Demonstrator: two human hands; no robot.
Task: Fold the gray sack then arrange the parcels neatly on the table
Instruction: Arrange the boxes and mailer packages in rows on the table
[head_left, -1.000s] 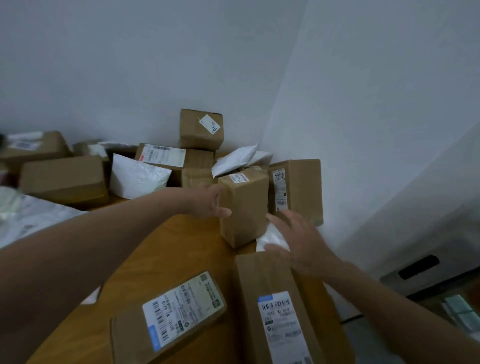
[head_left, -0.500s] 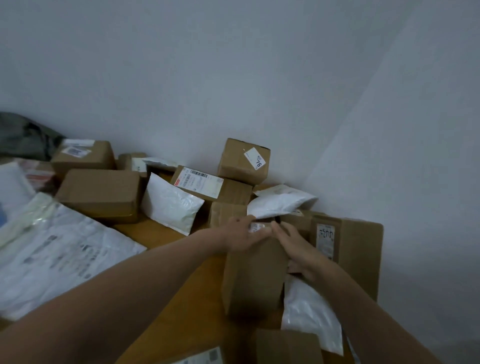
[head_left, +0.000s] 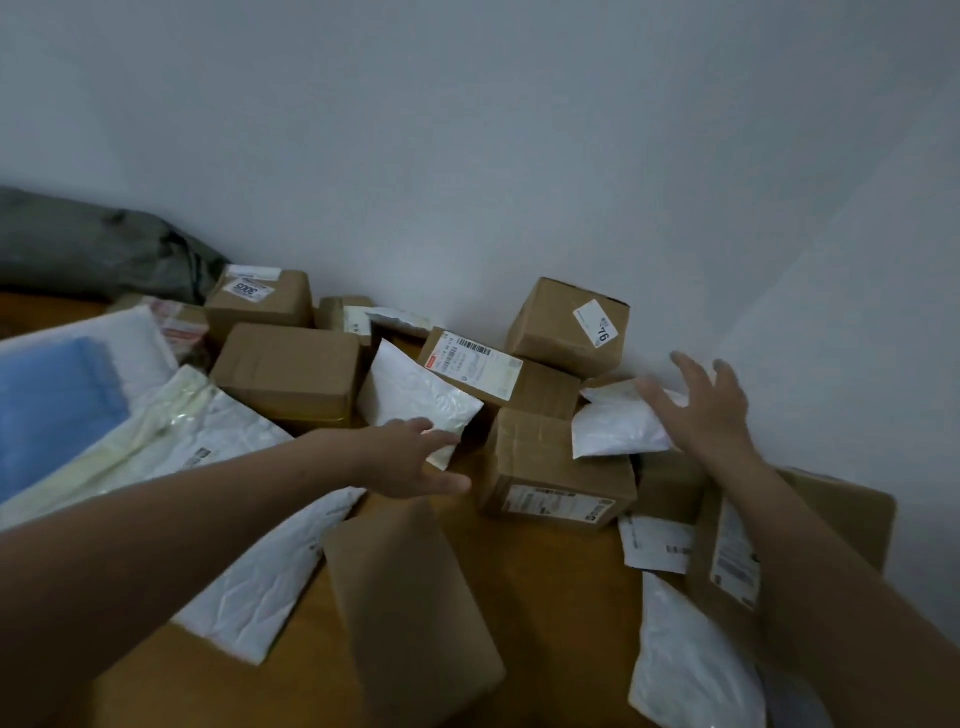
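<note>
Now | one gray sack (head_left: 93, 249) | left hand (head_left: 410, 460) grip spread, empty | right hand (head_left: 711, 410) likewise

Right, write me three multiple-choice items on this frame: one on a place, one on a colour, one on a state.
1. The gray sack lies: A) far left against the wall; B) near right; C) dead centre.
2. The flat sheet inside the wrapper at the left edge is: A) red; B) blue; C) green.
3. The right hand is: A) gripping something; B) open, fingers spread; C) a tight fist.
Answers: 1 A, its dark bulk sits by the wall at far left; 2 B, blue shows through the wrapper; 3 B, it holds nothing.
</note>
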